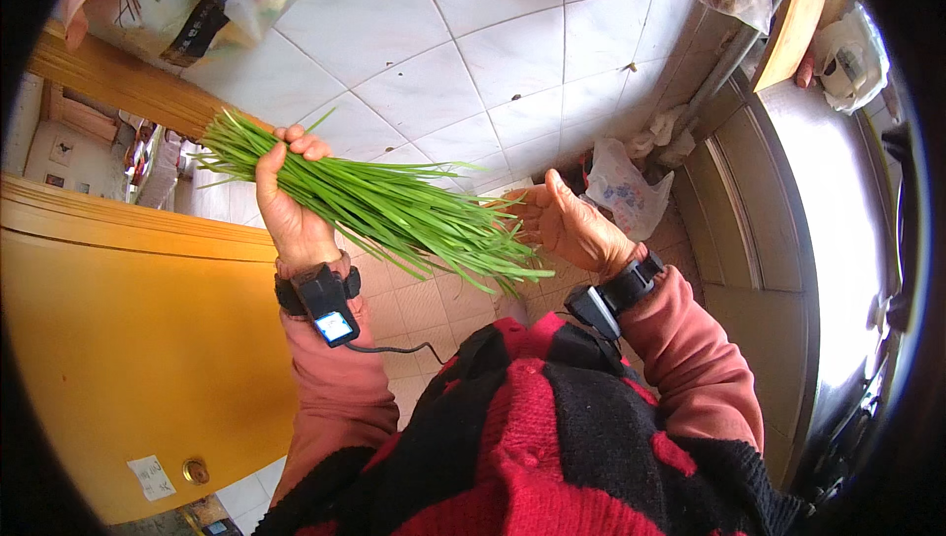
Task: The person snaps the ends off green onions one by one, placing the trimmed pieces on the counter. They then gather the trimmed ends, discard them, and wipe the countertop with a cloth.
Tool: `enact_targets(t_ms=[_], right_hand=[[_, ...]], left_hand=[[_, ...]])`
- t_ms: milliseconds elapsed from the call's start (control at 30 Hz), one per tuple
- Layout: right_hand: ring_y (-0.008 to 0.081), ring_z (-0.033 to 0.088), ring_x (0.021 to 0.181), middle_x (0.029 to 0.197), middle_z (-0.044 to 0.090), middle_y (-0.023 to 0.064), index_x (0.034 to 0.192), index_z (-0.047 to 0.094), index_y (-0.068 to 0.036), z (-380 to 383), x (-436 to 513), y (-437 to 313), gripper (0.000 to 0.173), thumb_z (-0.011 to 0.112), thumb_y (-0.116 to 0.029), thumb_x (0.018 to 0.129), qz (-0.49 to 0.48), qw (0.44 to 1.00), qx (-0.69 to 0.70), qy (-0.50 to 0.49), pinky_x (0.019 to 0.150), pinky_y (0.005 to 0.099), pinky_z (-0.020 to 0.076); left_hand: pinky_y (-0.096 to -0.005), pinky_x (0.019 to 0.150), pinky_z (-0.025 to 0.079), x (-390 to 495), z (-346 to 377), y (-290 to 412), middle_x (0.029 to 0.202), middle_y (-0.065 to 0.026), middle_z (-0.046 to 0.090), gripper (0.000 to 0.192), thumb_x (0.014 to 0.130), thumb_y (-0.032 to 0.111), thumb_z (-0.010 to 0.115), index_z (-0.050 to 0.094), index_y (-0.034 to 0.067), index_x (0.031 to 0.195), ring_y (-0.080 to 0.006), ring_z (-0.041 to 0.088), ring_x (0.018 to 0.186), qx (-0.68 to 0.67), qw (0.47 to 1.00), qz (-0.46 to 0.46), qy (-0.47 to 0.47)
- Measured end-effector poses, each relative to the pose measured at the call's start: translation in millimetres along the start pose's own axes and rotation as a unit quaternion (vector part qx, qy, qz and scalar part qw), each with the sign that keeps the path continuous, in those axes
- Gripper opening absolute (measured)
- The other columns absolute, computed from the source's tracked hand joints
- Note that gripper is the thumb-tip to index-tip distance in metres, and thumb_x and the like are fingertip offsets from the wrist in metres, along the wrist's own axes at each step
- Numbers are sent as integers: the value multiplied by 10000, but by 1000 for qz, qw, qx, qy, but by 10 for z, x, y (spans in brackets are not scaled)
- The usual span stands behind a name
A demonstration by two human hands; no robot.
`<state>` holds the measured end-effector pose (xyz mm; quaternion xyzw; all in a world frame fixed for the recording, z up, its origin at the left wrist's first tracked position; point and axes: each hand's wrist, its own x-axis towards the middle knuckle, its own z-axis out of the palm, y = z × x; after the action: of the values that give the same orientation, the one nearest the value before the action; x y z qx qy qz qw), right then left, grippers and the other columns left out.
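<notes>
A bunch of long green garlic chives is held up in the air before me. My left hand is closed around it near its pale cut ends, which stick out at the upper left. The leaf tips fan out to the right. Beside those tips is my right hand, palm turned toward them, thumb up and fingers extended. Some tips overlap its fingers, so whether they touch is hard to tell. Each wrist wears a black strapped device.
A white tiled wall rises ahead, above a tiled floor. On the left stands a yellow wooden door. A plastic bag lies low beyond my right hand. Grey cabinets and a bright countertop line the right side.
</notes>
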<state>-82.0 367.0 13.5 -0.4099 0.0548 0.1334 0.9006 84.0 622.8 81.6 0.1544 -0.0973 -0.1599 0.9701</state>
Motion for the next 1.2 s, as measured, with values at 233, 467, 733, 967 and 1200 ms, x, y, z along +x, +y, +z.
enact_targets(t_ms=[233,467,733,967,1200], right_hand=[[226,467,841,862,522,78,1025,618,-56,96,-308,-211,244,637,-89,784,-287,785,-549,16,777,347,400],[208,487,747,734,521,36,774,626,-60,28,-318,-37,46,615,-65,729,-354,684,-635,53,679,325,394],[67,466,607,661,520,-4,786,587,-31,-473,-410,92,118,550,-135,826,-95,951,-171,239,534,219,363],[113,543,869,940,609,43,1146,519,36,-494,-296,76,359,604,-155,853,-153,932,-213,250,840,250,428],[167,463,1099,1308,435,113,1359,326,-15,-96,-245,217,766,749,-227,757,11,989,-141,-47,974,315,353]], left_hand=[[-290,691,476,-68,61,-59,870,-86,498,186,765,-33,570,489,14,926,-173,500,762,8,1000,1,11],[-297,694,483,-186,148,-100,862,-83,511,176,768,-34,573,487,19,912,-169,514,752,8,1000,-2,21],[-296,700,492,-241,-1,-16,819,-95,534,182,775,-58,582,490,-1,922,-187,531,773,35,985,71,151],[-329,776,492,-276,-148,19,816,-78,559,116,799,-3,590,519,4,891,-202,544,776,85,984,51,147],[-326,766,484,-330,-47,-156,806,-67,556,93,807,37,588,522,16,870,-203,547,791,61,981,60,173]])
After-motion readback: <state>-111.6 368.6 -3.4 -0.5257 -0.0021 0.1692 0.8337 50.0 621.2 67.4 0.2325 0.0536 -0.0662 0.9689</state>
